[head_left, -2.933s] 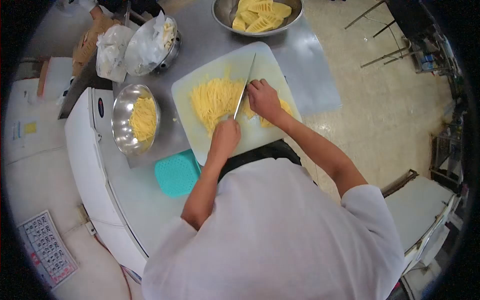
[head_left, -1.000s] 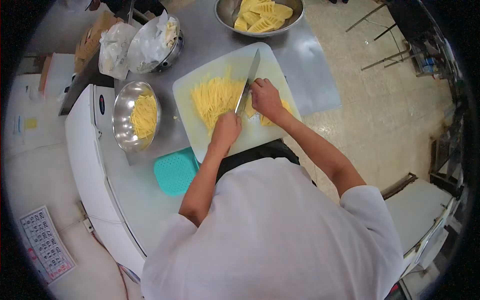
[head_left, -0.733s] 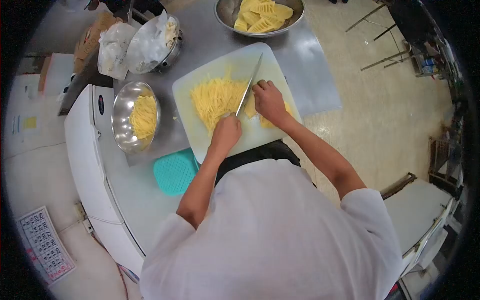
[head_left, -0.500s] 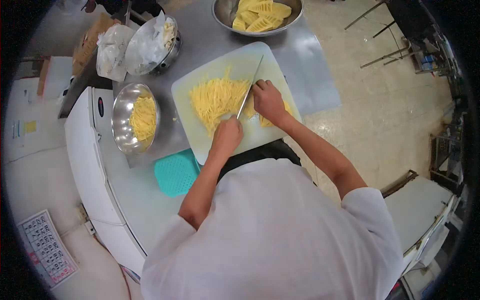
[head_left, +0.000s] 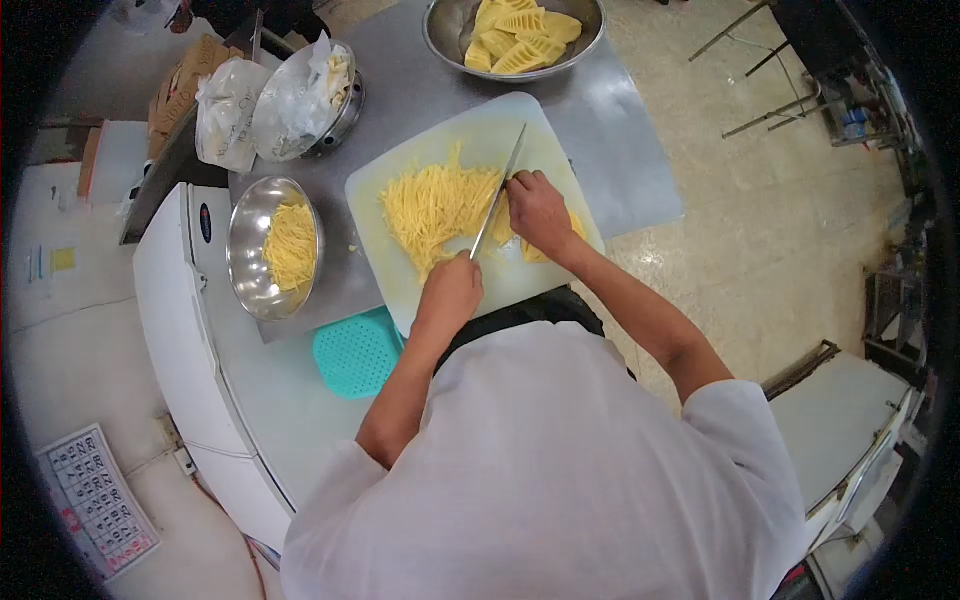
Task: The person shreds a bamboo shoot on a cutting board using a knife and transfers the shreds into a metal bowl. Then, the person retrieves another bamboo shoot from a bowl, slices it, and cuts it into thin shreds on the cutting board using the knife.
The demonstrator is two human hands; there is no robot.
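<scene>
My left hand [head_left: 452, 292] is closed round the handle of a long knife [head_left: 499, 192], whose blade slants across the white cutting board [head_left: 500, 285]. Curled close to the right side of the blade, the fingers of my right hand [head_left: 541, 213] press down on yellow bamboo shoot slices [head_left: 504, 228], partly hidden beneath them. To the left of the blade lies a broad heap of thin bamboo shoot strips [head_left: 437, 205]. More slices show beside my right wrist.
A steel bowl [head_left: 250, 262] of cut strips stands left of the board. Behind it, a larger bowl [head_left: 436, 42] holds bamboo shoot pieces. Plastic bags [head_left: 285, 115] sit at the back left of the metal table [head_left: 400, 85]. A turquoise perforated basket [head_left: 356, 355] lies near my left forearm.
My left hand and the knife have drawn back slightly toward my body. My right hand stays on the slices beside the blade. The whole view has shifted a little.
</scene>
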